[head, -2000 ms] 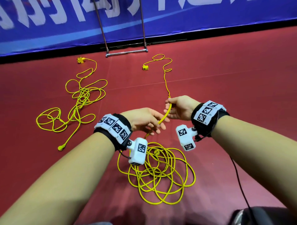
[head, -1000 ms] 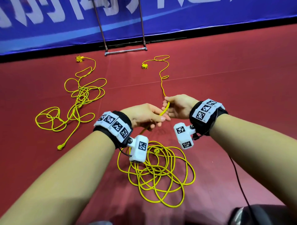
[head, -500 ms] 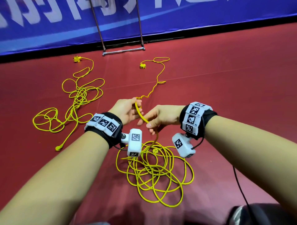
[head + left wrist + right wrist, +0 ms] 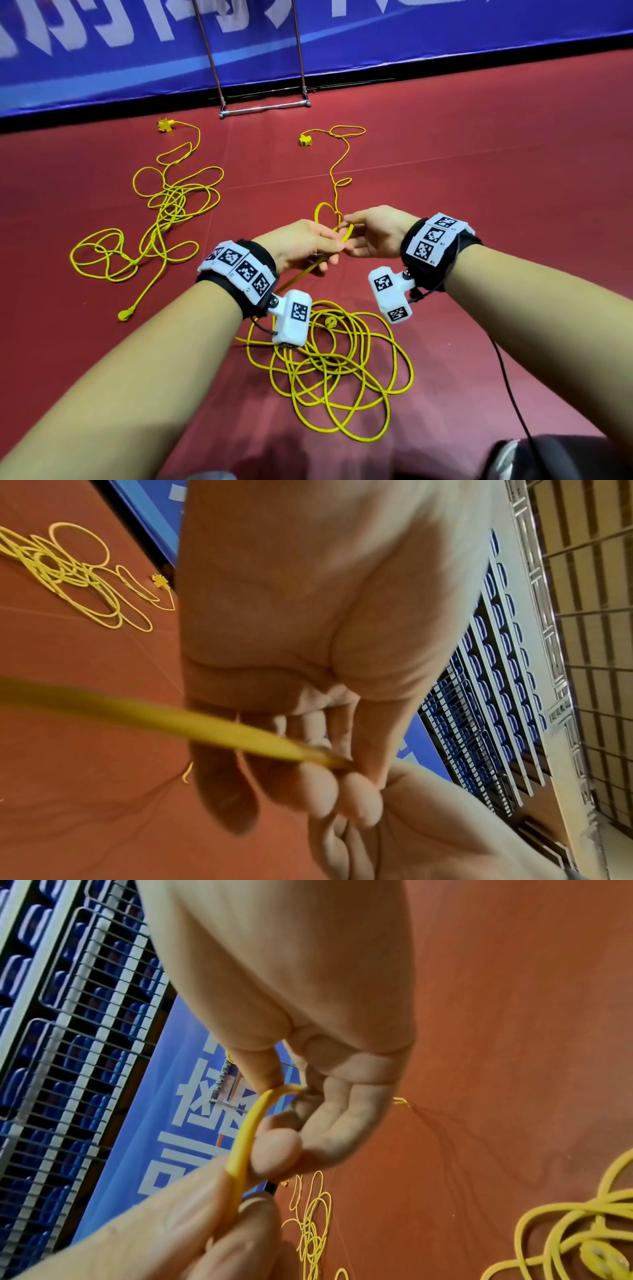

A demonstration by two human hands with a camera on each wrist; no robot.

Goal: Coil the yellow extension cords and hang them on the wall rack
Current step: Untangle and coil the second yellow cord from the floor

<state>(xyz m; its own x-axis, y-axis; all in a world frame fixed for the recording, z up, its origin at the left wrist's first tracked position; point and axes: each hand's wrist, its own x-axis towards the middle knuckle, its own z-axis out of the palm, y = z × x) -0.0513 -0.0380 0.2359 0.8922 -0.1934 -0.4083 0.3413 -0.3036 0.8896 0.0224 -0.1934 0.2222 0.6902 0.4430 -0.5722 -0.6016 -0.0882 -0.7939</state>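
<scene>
The right hand pinches a yellow cord between thumb and forefinger; the cord arcs down into the left hand's fingers; more yellow loops lie on the red floor; a blue banner stands behind.

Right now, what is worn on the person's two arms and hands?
Both forearms are bare, without sleeves or gloves. Each wrist carries a black band faced with white square-code tags, and a white camera block bearing the same tags. A thin black cable trails from the right one.
</scene>
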